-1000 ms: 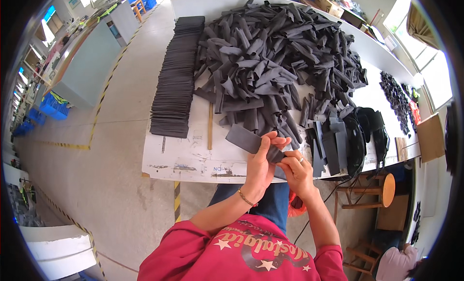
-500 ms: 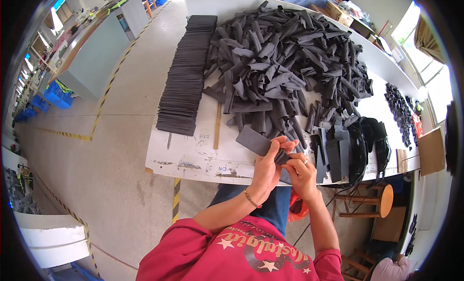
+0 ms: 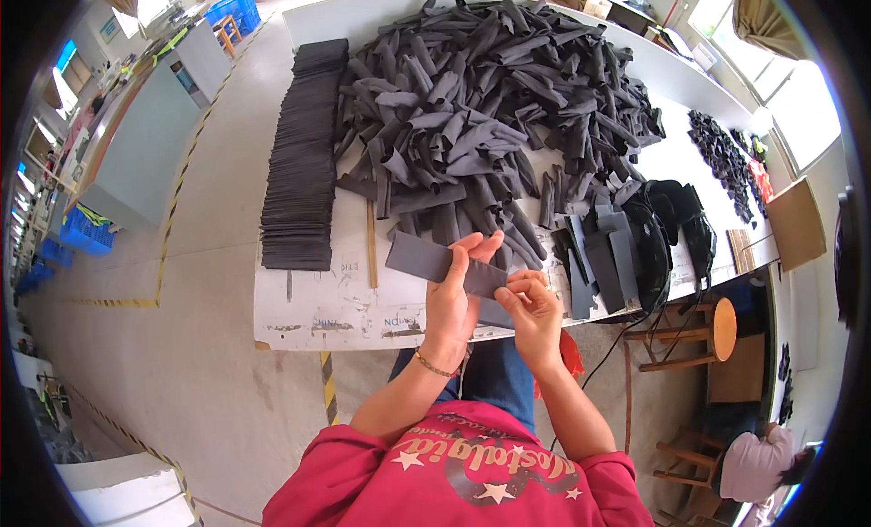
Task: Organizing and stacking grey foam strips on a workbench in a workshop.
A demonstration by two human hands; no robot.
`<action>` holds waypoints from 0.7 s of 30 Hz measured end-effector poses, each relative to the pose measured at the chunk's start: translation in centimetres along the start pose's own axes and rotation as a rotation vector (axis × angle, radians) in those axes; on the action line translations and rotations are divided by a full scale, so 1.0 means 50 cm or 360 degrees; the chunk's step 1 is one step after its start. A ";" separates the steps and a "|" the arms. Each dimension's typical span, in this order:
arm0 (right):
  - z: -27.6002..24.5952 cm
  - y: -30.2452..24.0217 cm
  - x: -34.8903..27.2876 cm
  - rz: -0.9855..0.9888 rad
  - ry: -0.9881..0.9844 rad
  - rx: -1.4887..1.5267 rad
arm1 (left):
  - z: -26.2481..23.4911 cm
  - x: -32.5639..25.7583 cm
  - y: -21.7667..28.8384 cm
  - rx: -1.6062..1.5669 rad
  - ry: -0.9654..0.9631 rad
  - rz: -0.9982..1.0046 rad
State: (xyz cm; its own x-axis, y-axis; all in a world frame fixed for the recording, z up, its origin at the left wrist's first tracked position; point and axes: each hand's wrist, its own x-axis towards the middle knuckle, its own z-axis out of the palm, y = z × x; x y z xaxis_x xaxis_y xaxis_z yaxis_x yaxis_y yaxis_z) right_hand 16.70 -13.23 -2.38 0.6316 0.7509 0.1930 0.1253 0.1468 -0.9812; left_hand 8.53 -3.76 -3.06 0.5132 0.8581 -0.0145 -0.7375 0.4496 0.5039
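A flat dark grey fabric strip [image 3: 419, 258] is held out over the front edge of the white table [image 3: 363, 323]. My left hand [image 3: 452, 296] grips its middle, thumb on top and fingers behind. My right hand [image 3: 533, 314] pinches the strip's right end between thumb and fingers. Beyond the hands lies a large heap of curled dark grey fabric pieces [image 3: 490, 101]. Along the table's left side runs a long, neat row of flattened dark pieces [image 3: 304, 155]. Another flat grey piece [image 3: 494, 315] shows partly beneath my hands.
Several flat grey pieces [image 3: 610, 264] lie to the right, against glossy black objects [image 3: 655, 241] with cables. A wooden stick [image 3: 371, 246] lies left of the hands. A wooden stool [image 3: 721, 329] stands right of the table; another person [image 3: 758, 463] is at lower right.
The strip, bunched between my fingers before, is now stretched flatter. My right hand has shifted to its right end. The whole view has also shifted slightly.
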 end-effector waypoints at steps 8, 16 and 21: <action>-0.008 -0.028 0.014 0.0402 -0.0058 0.0247 | 0.009 -0.013 0.011 -0.0041 -0.0117 -0.0050; -0.045 -0.008 0.013 -0.0246 -0.0005 -0.0547 | -0.049 -0.005 0.046 0.0106 0.0334 -0.0070; -0.054 0.000 -0.003 0.0480 -0.0147 -0.0034 | -0.041 -0.005 0.011 0.0208 0.0320 -0.0024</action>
State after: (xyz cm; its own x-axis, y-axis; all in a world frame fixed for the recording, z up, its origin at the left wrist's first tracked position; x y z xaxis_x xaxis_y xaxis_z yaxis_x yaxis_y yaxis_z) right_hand 18.68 -15.06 -2.40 0.5709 0.8138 -0.1084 -0.0404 -0.1040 -0.9938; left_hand 7.10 -3.23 -4.56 0.4166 0.8894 -0.1880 -0.6605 0.4382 0.6096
